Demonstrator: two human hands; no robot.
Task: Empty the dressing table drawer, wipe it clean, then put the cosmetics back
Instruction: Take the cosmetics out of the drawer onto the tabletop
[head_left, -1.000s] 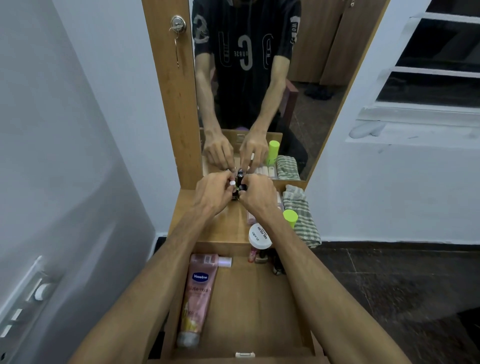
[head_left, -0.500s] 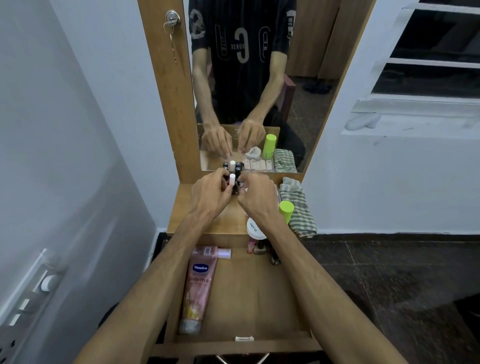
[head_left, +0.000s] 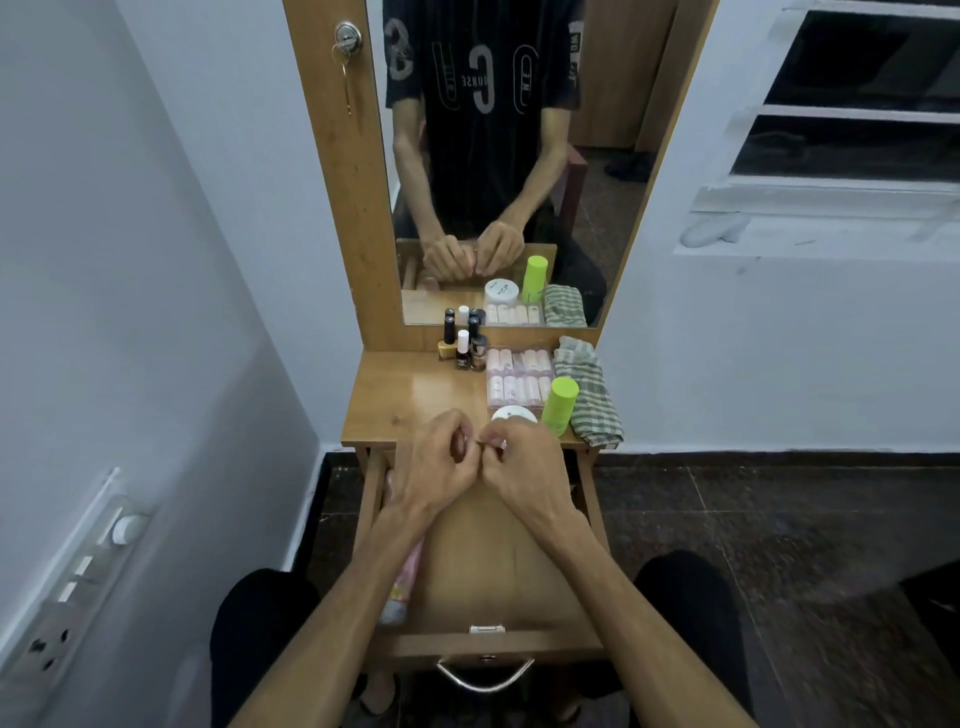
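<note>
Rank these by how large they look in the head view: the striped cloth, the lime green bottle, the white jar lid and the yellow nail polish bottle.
1. striped cloth
2. lime green bottle
3. and 4. unsure: the white jar lid is partly hidden behind the right hand, and the yellow nail polish bottle stands farther from the camera.

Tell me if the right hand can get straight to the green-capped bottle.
Probably yes. The right hand hovers just left of the green-capped bottle, with only the white jar beside it; nothing stands between them.
</note>
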